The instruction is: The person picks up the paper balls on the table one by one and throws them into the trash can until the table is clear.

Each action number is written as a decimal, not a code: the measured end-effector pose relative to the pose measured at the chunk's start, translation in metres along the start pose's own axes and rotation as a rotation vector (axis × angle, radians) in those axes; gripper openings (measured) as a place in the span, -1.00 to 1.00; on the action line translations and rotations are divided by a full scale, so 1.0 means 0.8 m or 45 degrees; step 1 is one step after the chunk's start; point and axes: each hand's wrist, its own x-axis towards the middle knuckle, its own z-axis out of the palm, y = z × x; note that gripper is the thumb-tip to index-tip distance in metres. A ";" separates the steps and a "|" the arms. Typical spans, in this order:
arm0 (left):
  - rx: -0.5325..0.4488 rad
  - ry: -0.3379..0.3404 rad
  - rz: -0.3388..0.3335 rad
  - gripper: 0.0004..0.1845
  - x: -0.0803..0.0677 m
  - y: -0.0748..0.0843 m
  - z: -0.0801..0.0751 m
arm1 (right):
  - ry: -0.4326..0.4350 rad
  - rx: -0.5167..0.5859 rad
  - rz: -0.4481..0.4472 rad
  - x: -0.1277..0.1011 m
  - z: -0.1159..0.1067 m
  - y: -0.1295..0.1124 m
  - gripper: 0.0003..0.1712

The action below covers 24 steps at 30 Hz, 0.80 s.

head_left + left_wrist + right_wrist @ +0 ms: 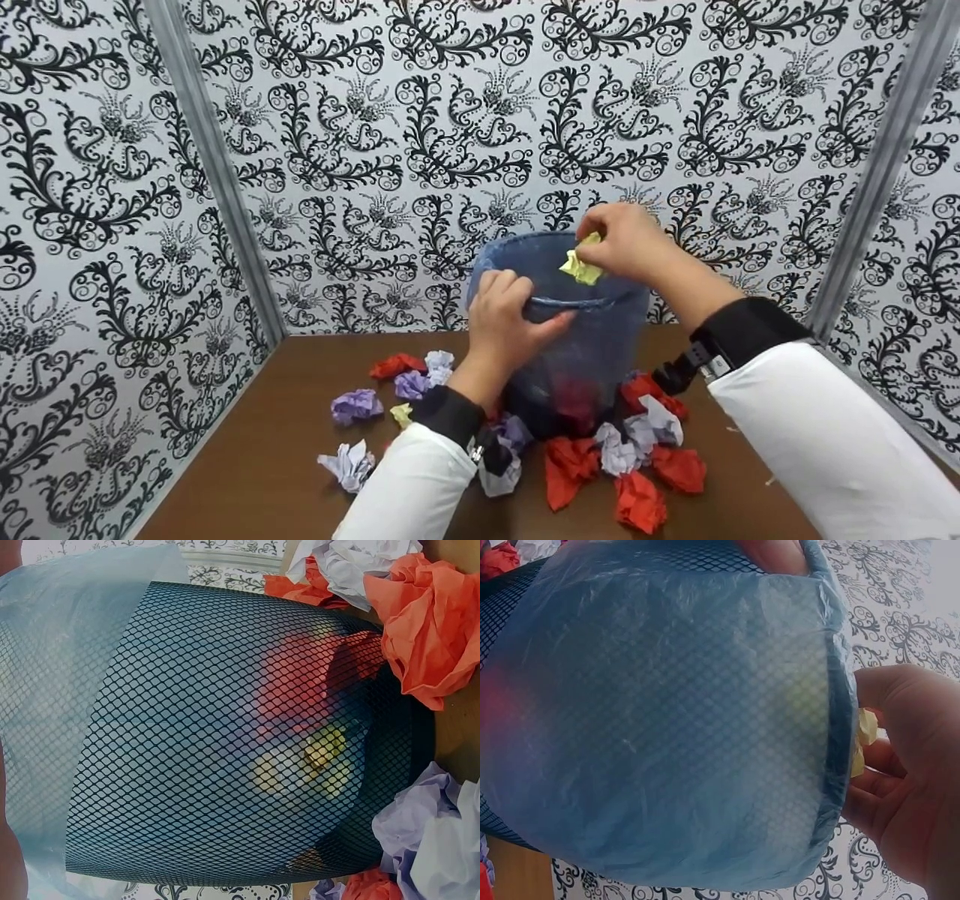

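A mesh wastebasket [187, 735] lined with a blue plastic bag [675, 735] stands on the table. My left hand [499, 319] grips its near-left rim, fingers over the edge and thumb outside. Above the opening, my right hand [626, 240] pinches a crumpled yellow paper ball [583, 262]. In the right wrist view the bag's rim partly hides that yellow paper [865, 739]. Through the mesh, blurred red paper [296, 682] and yellow paper [326, 750] show inside the basket.
Crumpled red paper [641, 501], white paper [351, 465] and purple paper [356, 406] lie around the basket's base and to its left. A small yellow ball [402, 414] sits near my left sleeve. Patterned walls [360, 150] enclose the brown table [255, 435].
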 end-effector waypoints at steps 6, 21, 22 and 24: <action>-0.003 -0.001 -0.002 -0.36 -0.001 0.000 0.000 | -0.049 0.027 0.005 0.000 0.000 -0.002 -0.71; -0.012 0.023 0.026 -0.38 -0.001 -0.003 0.004 | -0.106 0.010 -0.143 -0.009 -0.014 0.021 -0.59; -0.014 0.026 0.027 -0.37 -0.001 -0.004 0.004 | -0.106 0.014 -0.134 -0.011 -0.016 0.025 -0.59; -0.017 0.031 0.029 -0.37 -0.001 -0.003 0.004 | -0.092 0.028 -0.120 -0.015 -0.019 0.036 -0.58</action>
